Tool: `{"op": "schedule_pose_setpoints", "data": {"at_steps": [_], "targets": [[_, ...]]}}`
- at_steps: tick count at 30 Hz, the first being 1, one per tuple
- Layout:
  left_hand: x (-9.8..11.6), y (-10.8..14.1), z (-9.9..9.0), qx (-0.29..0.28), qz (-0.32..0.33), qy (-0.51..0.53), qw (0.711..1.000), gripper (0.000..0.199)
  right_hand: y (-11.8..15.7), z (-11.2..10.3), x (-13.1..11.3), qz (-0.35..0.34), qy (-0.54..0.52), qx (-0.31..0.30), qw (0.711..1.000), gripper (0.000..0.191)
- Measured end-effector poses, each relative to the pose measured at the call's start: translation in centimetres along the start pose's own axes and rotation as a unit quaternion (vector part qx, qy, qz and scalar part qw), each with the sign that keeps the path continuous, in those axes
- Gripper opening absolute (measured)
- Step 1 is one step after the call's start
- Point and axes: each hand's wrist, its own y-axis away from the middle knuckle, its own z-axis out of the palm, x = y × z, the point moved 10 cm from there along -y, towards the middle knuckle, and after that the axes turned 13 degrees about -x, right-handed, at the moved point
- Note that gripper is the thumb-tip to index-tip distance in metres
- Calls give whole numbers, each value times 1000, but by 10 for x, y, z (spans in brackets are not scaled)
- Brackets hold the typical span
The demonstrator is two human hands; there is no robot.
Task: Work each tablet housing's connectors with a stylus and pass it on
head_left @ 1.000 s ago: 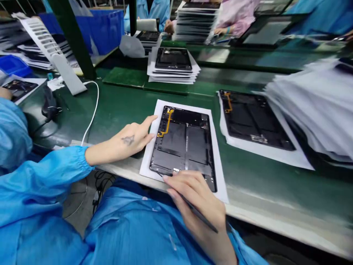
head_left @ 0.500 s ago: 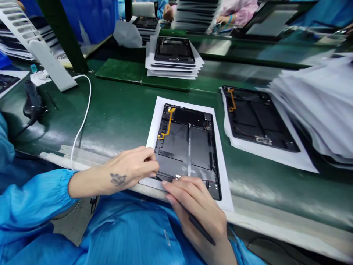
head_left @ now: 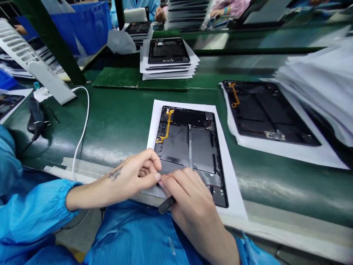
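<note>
Left hand (head_left: 135, 173) curled, thumb and fingertips down at the lower end of the tablet (head_left: 187, 147) and touching the right hand's fingers; whether pinching anything there, impossible to tell. Right hand (head_left: 190, 198) clenched around a slim black tool (head_left: 167, 205), one end poking out toward the bench edge, the other hidden under the palm. Its fingers (head_left: 179, 180) lying across a grey film (head_left: 171, 166) over the tablet's lower end, with a corner of film reaching past the tablet's edge. Tablet flat, back up, on a white sheet (head_left: 233, 176) near the front edge of the green bench (head_left: 116, 125), an orange flex cable (head_left: 167, 127) at its upper left. Just right of it, a second tablet (head_left: 267, 110) on its own sheet, beside a loose paper stack (head_left: 317, 81). Farther along, a pile of tablets between sheets (head_left: 168, 60). To the left, a white cable (head_left: 82, 136), a black corded device (head_left: 35, 117), a white louvred rack (head_left: 27, 59) and a blue crate (head_left: 82, 25). Across the bench, a co-worker's hand (head_left: 160, 14) in a blue sleeve.
</note>
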Motion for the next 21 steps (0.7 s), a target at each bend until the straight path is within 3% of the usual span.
{"op": "schedule_pose_setpoints", "data": {"at_steps": [5,8,11,21], "targets": [[15,21,-20,122,83,-146,978,8,0,8,13,22,-108,2,994,26],[34,31,-17,152,149,-249,945,7,0,8,17,28,-136,6,990,27],[47,34,-12,163,193,-288,924,9,0,9,16,23,-143,2,989,26],[30,25,-16,146,133,-241,950,7,-4,7,12,15,-140,13,990,26]]}}
